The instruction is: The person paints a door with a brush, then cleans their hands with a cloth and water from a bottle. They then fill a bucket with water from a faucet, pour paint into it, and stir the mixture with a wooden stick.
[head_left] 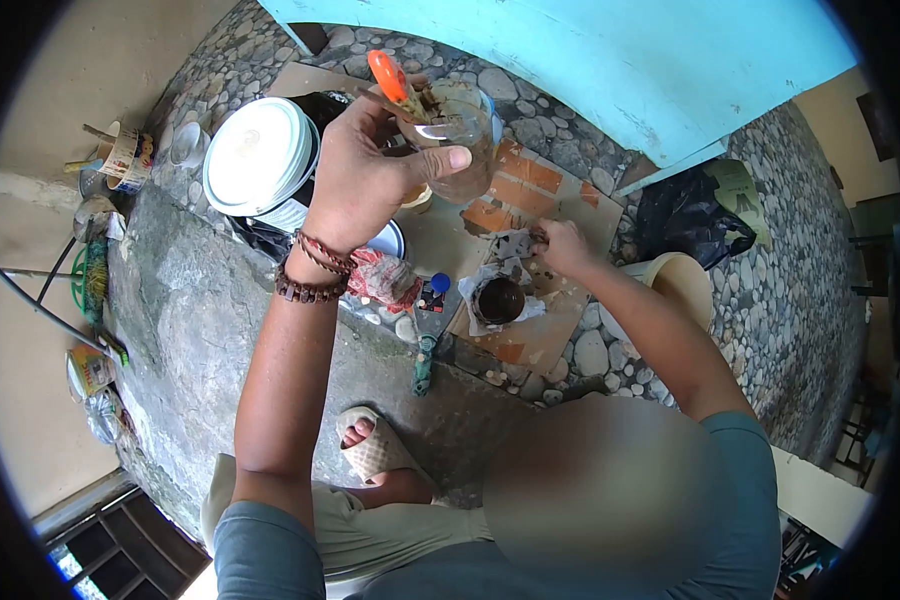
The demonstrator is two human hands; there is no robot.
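Note:
My left hand (362, 180), with beaded bracelets at the wrist, is closed around a clear, brown-stained jar (467, 180) raised above the floor. An orange-handled tool (390, 78) leans out of its mouth; its lower end is hard to make out. Lower down, over the cardboard (560, 205), my right hand (567, 250) has its fingers closed at the edge of a crumpled, stained grey rag (512, 244). Beside that rag stands a small open can of dark brown liquid (499, 301), with stained paper or cloth around it.
A large white lidded bucket (258, 155) stands left of the jar. A red patterned cloth (384, 279), a blue-capped bottle (438, 285) and a green-handled brush (424, 366) lie nearer me. At right are a cream bucket (682, 285) and a black plastic bag (685, 215). A turquoise panel (610, 70) stands behind.

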